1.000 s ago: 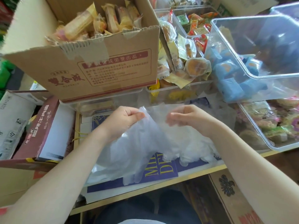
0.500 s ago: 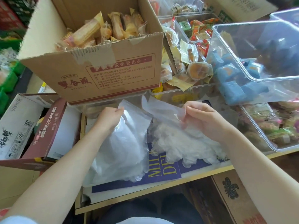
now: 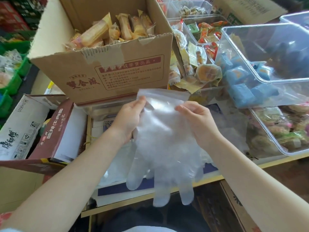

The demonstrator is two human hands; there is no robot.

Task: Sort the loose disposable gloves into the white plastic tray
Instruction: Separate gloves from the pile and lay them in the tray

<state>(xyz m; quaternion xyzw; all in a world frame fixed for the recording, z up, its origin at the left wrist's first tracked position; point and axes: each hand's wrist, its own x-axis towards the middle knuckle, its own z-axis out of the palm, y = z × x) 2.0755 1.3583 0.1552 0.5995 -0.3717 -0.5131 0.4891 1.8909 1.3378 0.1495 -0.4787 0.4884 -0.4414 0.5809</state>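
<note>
Head view, downward, close over hands (image 3: 163, 121)

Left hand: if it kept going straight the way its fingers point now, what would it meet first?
Probably the front wall of the cardboard box. The left hand pinches the glove by its cuff, fingers pointing up and away toward that wall, though depth is unclear.

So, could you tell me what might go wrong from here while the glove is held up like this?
The left hand and right hand only pinch the cuff of the thin clear glove, so it could slip free. Its fingers dangle past the table edge and might drop to the floor. More clear gloves lie beneath, hard to tell apart, so some could be missed.
</note>
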